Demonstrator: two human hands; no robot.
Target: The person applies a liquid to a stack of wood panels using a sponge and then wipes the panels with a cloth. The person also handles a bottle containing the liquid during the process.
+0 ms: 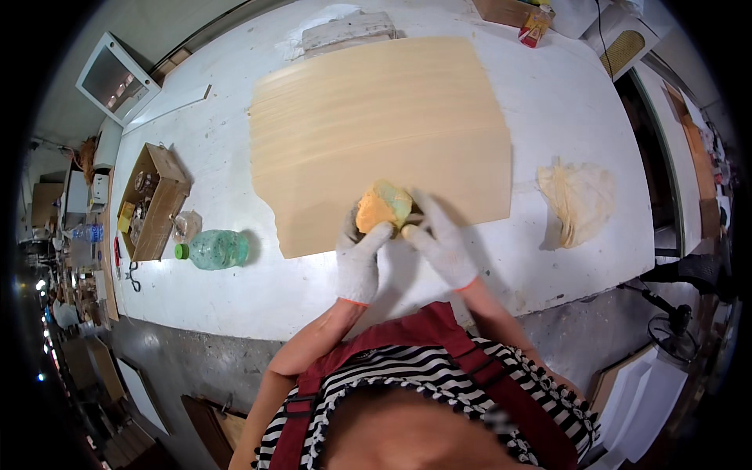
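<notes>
My left hand (pixel 360 254), in a white knitted glove with an orange cuff edge, grips the left side of a soft-looking lump (pixel 381 207). This lump is orange on one side and pale yellow-green on the other, perhaps a sponge or a wad of cloth. From the right, my right hand (pixel 444 248), gloved the same way, pinches it with the thumb in front; the fingers behind are partly hidden. Both hands are over the near edge of a large beige sheet (pixel 376 117). That sheet has a streaky, glossy upper area and an uneven left edge.
On the white table (pixel 313 301), a clear bottle with a green cap (pixel 218 249) lies beside a cardboard box (pixel 161 204) of small items. A crumpled cream cloth (pixel 578 202) is at right. Behind the sheet rests a flat grey block (pixel 348 33); a small bottle (pixel 536 27) stands far right.
</notes>
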